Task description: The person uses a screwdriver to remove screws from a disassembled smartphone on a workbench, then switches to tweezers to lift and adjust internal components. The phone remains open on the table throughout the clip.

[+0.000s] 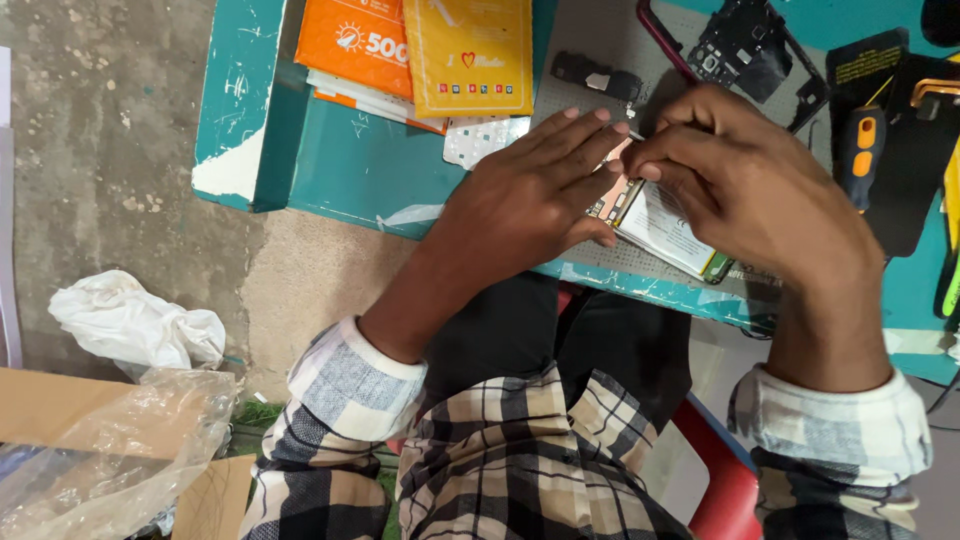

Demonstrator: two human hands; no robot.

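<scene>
An opened phone [665, 228] with its white battery and circuit board showing lies on a grey mat [590, 45] on the teal table. My left hand [530, 195] rests flat on the phone's left end, fingers stretched out. My right hand [745, 175] is bent over the phone, thumb and fingers pinched on a thin metal tool [636, 133] at the phone's upper edge. The middle of the phone is hidden under both hands.
A dark phone frame [745, 45] and a small black part [597, 75] lie on the mat. Orange and yellow packets [420, 45] sit at the table's back left. Screwdrivers [862, 150] lie at right. White cloth [135, 320], plastic bag and cardboard are on the floor.
</scene>
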